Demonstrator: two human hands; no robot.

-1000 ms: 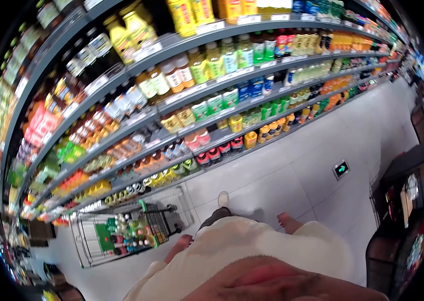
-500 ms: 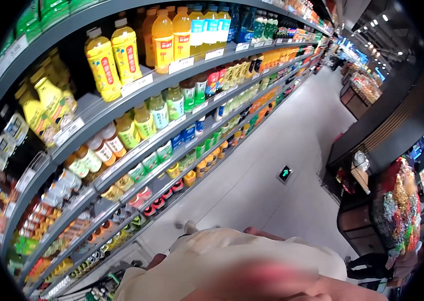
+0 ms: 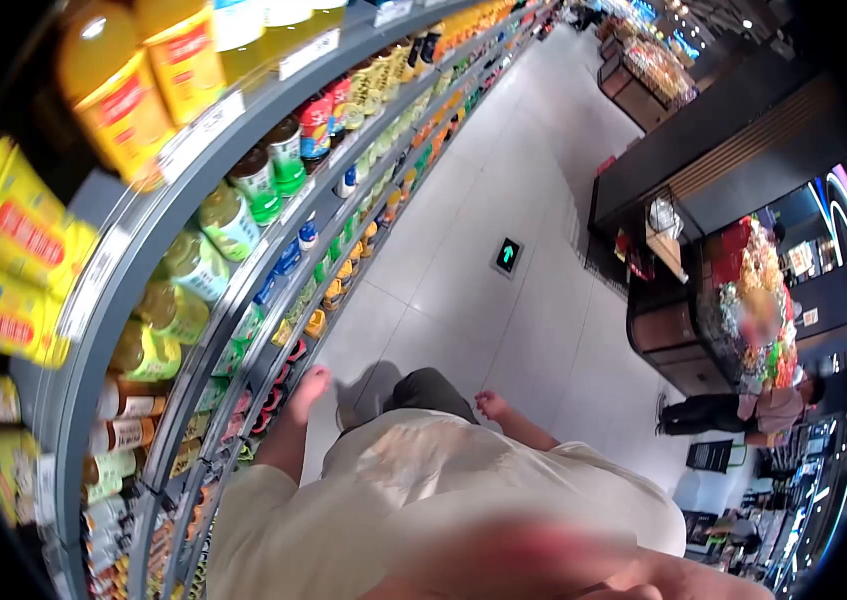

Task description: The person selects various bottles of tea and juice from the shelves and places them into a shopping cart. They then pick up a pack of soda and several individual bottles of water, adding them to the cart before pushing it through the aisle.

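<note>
My left hand (image 3: 312,386) hangs beside my body, close to the lower shelves of the drinks rack (image 3: 133,262). Its fingers point down and away, mostly hidden by the back of the hand. On my other side, over the tiled floor, is my right hand (image 3: 489,404), with nothing in it and its fingers loosely bent and a little apart. Nearest my left hand on the rack are small bottles with pink-red parts (image 3: 273,400). Higher up stand green-labelled tea bottles (image 3: 230,220), orange drink bottles (image 3: 115,95) and yellow drink packs (image 3: 18,250).
A pale tiled aisle floor (image 3: 423,240) runs ahead, with a green arrow sign (image 3: 507,256) set in it. On the right stand a dark counter (image 3: 658,318) and a heap of colourful wrapped goods (image 3: 758,300). A person (image 3: 743,412) stands beyond it.
My view has swung down and moved nearer the rack. Both my forearms and hands now show beside my body. The floor sign and right-hand counter have shifted left and up in view.
</note>
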